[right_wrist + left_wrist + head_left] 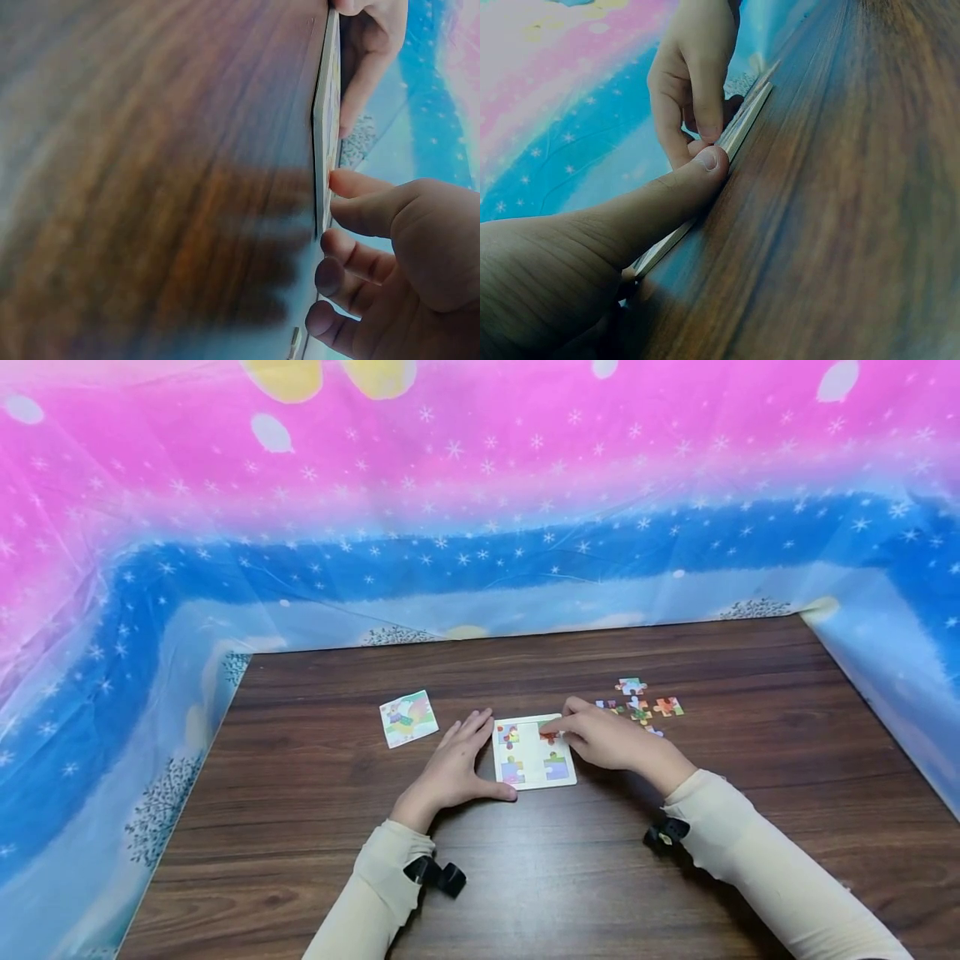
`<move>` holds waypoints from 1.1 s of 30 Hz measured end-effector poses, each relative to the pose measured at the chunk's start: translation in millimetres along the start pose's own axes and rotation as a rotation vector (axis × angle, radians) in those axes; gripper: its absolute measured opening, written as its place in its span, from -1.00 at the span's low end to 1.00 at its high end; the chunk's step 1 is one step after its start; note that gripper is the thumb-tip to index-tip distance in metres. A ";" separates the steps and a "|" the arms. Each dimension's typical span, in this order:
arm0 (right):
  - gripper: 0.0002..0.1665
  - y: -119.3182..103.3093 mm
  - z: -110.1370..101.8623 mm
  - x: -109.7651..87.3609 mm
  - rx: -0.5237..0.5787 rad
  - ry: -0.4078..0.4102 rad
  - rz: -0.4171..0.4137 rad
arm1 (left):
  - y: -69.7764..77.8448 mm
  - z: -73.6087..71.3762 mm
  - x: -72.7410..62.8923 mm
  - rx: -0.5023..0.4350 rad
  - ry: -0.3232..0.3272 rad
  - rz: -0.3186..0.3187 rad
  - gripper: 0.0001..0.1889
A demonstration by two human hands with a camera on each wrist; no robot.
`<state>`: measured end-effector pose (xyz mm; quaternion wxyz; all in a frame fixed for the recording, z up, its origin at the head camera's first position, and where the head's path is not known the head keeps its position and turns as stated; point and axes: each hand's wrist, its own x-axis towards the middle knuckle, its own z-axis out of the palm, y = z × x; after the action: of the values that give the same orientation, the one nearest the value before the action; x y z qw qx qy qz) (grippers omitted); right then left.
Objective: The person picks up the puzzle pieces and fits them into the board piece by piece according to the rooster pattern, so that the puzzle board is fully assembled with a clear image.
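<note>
Bracing a flat, white-rimmed square puzzle board (535, 752), a bare left hand (457, 772) is touching the near edge with its thumb and lying along the left side with its fingers straight, thumb and fingers standing wide apart. Reaching in from the other side, a bare right hand (606, 737) is bringing its index finger and thumb close together at a red-and-multicoloured jigsaw piece (551, 739) in the board's far right corner; whether they are pinching the piece or only pressing it, one cannot tell. Its other fingers are curling loosely beside the board.

Three more colourful jigsaw pieces are occupying the far left (508, 735), near left (512, 772) and near right (557, 768) corners, with a pale cross-shaped area showing between all four. The board itself is resting flat on a dark brown wood-grain table (300, 827).

Beyond the right hand, a cluster of loose multicoloured jigsaw pieces (668, 706) is lying scattered, partly hidden by that hand. Left of the board, a small white-bordered picture card (408, 719) is lying slightly turned.
</note>
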<state>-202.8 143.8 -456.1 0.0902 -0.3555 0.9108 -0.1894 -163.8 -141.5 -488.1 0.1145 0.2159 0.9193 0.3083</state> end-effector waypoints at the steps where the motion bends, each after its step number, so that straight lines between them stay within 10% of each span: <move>1: -0.55 0.9 0.3 0.5 0.009 -0.001 0.004 | 0.1 -0.2 -0.1 0.000 0.000 0.000 0.29; 14: -0.59 17.7 -8.0 -5.8 0.136 0.108 -0.013 | 0.5 -0.1 -0.5 0.009 0.009 0.011 0.28; 23: -0.63 66.6 -26.6 -52.1 0.081 0.252 0.102 | 3.8 2.1 -2.2 0.011 0.005 0.000 0.29; 33: -0.45 118.6 -45.2 -102.9 0.021 0.143 0.290 | 3.6 2.1 1.5 0.027 0.012 0.007 0.29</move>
<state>-213.8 306.8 -460.3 0.0553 -0.2048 0.9548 -0.2084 -163.2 -137.1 -487.6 0.1049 0.2186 0.9234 0.2976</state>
